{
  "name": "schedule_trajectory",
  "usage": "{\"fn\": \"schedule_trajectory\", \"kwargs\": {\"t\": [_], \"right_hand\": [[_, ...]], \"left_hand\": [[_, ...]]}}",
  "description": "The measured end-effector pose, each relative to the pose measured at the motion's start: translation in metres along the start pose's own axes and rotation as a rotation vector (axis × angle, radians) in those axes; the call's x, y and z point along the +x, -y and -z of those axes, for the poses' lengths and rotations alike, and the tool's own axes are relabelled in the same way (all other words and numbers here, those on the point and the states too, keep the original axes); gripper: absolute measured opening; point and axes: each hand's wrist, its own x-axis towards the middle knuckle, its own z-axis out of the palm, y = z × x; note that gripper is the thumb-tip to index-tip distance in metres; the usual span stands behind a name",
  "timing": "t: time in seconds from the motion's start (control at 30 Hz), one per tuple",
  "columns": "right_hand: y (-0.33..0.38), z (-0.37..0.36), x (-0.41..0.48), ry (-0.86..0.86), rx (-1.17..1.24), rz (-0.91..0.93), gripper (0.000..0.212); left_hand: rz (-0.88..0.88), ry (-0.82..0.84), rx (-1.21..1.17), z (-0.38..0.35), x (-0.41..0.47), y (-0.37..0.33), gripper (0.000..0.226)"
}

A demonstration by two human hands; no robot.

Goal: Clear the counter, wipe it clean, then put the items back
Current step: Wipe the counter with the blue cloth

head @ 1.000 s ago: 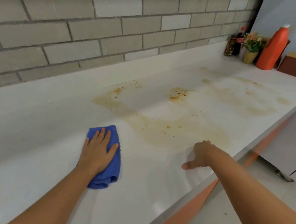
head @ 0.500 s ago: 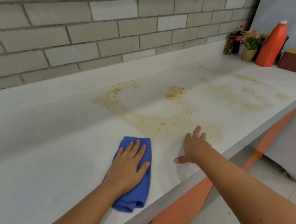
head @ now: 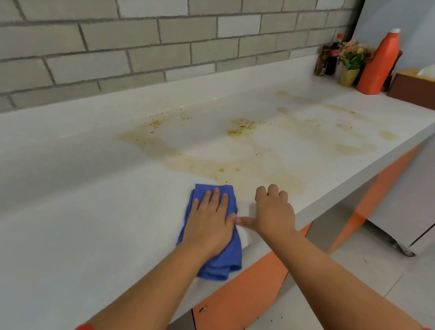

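Left hand (head: 209, 220) presses flat on the blue cloth (head: 211, 232) at the counter (head: 47, 209) edge; right hand (head: 271, 213) rests beside it, thumb seemingly touching.

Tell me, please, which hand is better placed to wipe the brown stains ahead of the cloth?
The left hand: it lies flat on the blue cloth, whose far edge sits just short of the nearest brown stain. The right hand rests on the bare counter beside it, holding nothing.
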Motion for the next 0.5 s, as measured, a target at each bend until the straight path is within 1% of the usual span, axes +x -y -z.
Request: {"fn": "schedule_trajectory", "kwargs": {"t": [0.07, 0.13, 0.2, 0.27, 0.33, 0.4, 0.43, 0.5], "right_hand": [[-0.007, -0.004, -0.007, -0.035, 0.011, 0.000, 0.075], [-0.015, -0.009, -0.014, -0.110, 0.002, 0.077, 0.062], [-0.024, -0.014, -0.019, -0.223, -0.015, 0.192, 0.048], [-0.033, -0.021, -0.024, -0.325, -0.056, 0.252, 0.036], [-0.036, -0.028, -0.028, -0.416, -0.073, 0.276, 0.035], [-0.035, -0.032, -0.030, -0.456, -0.060, 0.281, 0.038], [-0.034, -0.032, -0.030, -0.455, -0.050, 0.281, 0.038], [-0.036, -0.036, -0.029, -0.441, -0.003, 0.297, 0.036]], "left_hand": [[-0.057, -0.004, -0.025, -0.002, -0.024, 0.013, 0.057], [-0.055, -0.013, -0.020, 0.002, -0.033, 0.040, 0.057], [0.043, -0.019, 0.026, 0.010, -0.022, 0.070, 0.057], [0.198, -0.022, 0.064, 0.016, -0.001, 0.089, 0.058], [0.334, -0.020, 0.058, 0.018, 0.020, 0.082, 0.059], [0.409, -0.018, 0.030, 0.014, 0.036, 0.055, 0.060], [0.396, -0.019, 0.022, 0.012, 0.040, 0.038, 0.060], [0.271, -0.024, 0.023, 0.006, 0.039, 0.006, 0.060]]}}
